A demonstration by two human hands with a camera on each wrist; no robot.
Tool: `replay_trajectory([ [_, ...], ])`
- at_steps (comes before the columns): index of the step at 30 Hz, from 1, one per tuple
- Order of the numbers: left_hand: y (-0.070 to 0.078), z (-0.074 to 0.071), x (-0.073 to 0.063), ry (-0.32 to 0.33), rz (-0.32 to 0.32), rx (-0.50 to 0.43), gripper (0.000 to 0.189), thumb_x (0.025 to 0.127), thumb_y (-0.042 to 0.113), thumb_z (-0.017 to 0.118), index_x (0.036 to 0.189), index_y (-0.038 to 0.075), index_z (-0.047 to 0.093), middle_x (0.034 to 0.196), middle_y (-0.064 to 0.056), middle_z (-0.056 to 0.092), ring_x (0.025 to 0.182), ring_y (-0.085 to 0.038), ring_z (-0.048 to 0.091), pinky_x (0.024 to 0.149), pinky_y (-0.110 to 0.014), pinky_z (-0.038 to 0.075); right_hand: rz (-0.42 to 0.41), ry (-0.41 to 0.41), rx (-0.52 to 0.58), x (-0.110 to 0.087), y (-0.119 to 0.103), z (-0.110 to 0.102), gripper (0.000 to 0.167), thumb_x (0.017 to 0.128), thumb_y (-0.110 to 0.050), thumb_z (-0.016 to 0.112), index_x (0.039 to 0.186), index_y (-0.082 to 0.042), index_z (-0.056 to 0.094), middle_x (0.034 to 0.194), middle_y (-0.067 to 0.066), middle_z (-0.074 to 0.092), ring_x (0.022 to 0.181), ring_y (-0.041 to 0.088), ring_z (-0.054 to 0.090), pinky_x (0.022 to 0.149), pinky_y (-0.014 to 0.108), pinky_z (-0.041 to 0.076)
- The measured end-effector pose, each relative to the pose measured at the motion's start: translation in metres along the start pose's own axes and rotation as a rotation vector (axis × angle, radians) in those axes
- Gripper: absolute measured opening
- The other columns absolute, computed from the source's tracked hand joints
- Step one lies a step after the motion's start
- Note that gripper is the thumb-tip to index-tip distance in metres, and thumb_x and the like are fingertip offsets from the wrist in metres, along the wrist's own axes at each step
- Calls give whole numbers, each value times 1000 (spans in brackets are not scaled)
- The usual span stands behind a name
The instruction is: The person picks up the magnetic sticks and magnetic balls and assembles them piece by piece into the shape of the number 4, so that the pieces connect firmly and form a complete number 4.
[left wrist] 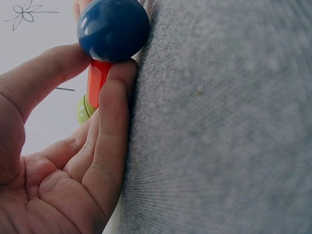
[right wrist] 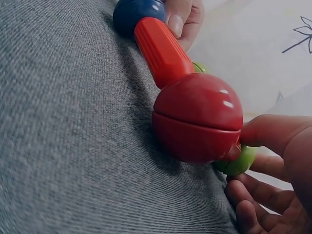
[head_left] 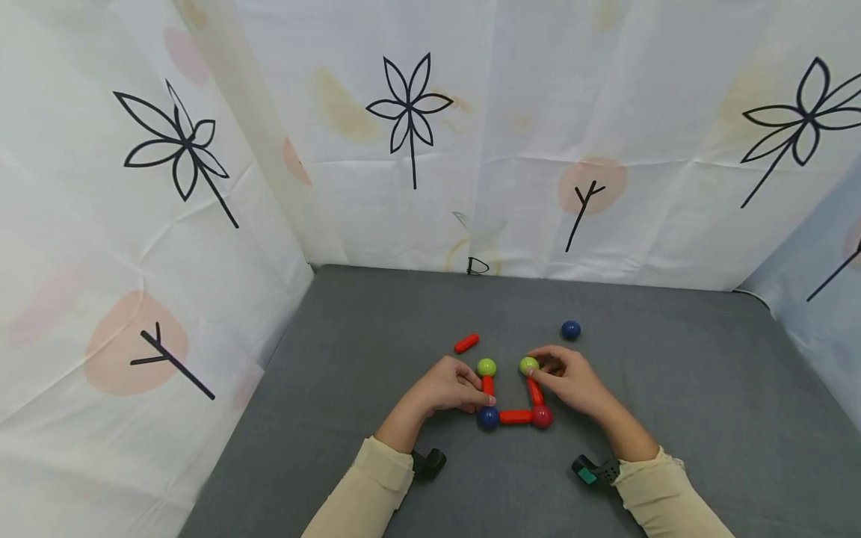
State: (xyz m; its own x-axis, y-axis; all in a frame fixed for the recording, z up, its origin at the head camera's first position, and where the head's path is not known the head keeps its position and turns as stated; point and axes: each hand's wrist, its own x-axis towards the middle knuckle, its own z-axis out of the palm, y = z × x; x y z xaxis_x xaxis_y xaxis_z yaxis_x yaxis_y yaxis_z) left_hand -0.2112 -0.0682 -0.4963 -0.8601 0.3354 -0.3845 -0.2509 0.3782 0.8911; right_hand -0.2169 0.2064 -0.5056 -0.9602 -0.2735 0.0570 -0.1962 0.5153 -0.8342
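On the grey tabletop [head_left: 686, 373]: an open frame of balls and bars, its gap facing away from the person.
Near side of the frame: the near red bar [head_left: 516, 417] joins the corner blue ball [head_left: 488, 418] at left to the red ball [head_left: 542, 417] at right.
Frame's left side: the left red bar [head_left: 487, 384] runs from the corner blue ball to the left green ball [head_left: 486, 368].
Frame's right side: the right red bar [head_left: 534, 391] slants from the red ball to the right green ball [head_left: 528, 365].
Left hand [head_left: 445, 386]: narrow, thumb and fingers pinching the left red bar close by the corner blue ball.
Right hand [head_left: 573, 379]: narrow, holding the right green ball between thumb and fingers.
Loose pieces: a spare red bar [head_left: 466, 344] lies beyond the left hand; a spare blue ball [head_left: 571, 330] sits beyond the right.
Around the tabletop: white cloth [head_left: 511, 90] printed with black line flowers and twigs.
Sleeves: cream [head_left: 359, 489], with a dark device [head_left: 428, 465] at each wrist.
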Motion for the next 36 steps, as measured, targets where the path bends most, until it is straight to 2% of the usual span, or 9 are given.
replay_trajectory([
  [15,2,0,-4,5,11,-1,22,80,14,94,90,4,77,75,-6,77,63,-13,73,68,-34,65,-16,-27,-3,7,3,-6,29,101,-17,74,124,1,72,114,16,76,89,8,68,71,24,55],
  [21,2,0,-3,13,14,0,22,80,13,94,90,4,77,75,-6,77,63,-14,73,68,-34,65,-40,-36,-12,13,4,-8,29,101,-16,74,124,3,72,116,18,75,91,11,69,73,24,56],
  [29,1,0,-3,8,1,-4,23,80,15,95,91,5,77,76,-7,78,64,-14,73,68,-34,65,-64,-66,-36,29,-2,-8,29,102,-19,73,124,1,72,118,16,75,94,17,70,75,24,57],
  [36,2,0,-4,9,2,-6,21,80,15,95,90,6,78,75,-7,78,64,-15,73,67,-34,65,-81,-120,-44,51,-4,-5,31,104,-22,71,126,0,72,120,15,76,99,21,72,78,27,57],
])
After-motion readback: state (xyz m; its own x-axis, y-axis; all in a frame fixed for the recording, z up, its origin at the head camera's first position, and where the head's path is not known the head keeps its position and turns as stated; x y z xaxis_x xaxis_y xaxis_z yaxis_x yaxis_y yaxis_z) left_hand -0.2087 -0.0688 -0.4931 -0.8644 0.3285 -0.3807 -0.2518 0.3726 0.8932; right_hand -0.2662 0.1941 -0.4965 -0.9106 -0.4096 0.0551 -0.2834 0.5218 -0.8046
